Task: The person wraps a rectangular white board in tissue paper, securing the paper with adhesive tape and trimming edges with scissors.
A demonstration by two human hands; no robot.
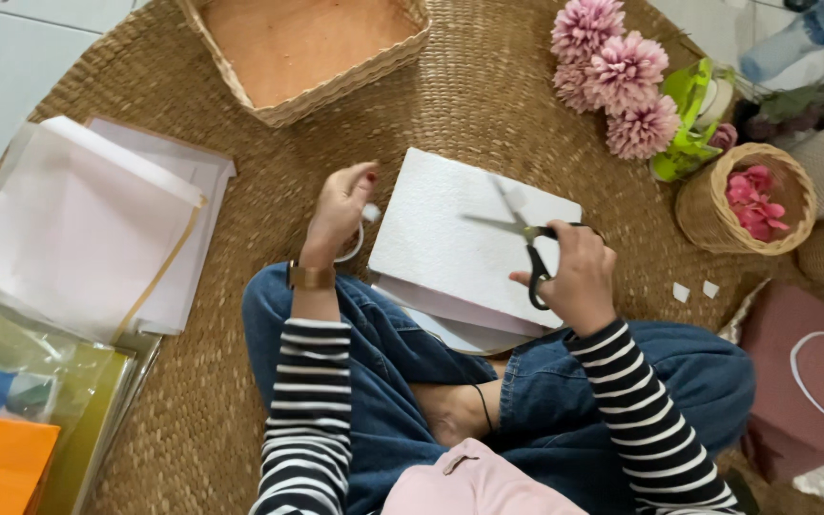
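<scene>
Head view: black-handled scissors (pixel 525 243) are gripped, blades open, by the right hand (pixel 574 277) over white foam sheets (pixel 450 238) — at nine o'clock, a small white scrap (pixel 370 213) is pinched clear by the left hand (pixel 339 208).

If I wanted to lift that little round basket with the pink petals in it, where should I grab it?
Probably by the rim, from straight above. The small round basket stands upright on the woven mat with its mouth open upward, and its thick woven rim shows all round. Pink flowers crowd its left, so coming from above or the right looks freer.
</scene>
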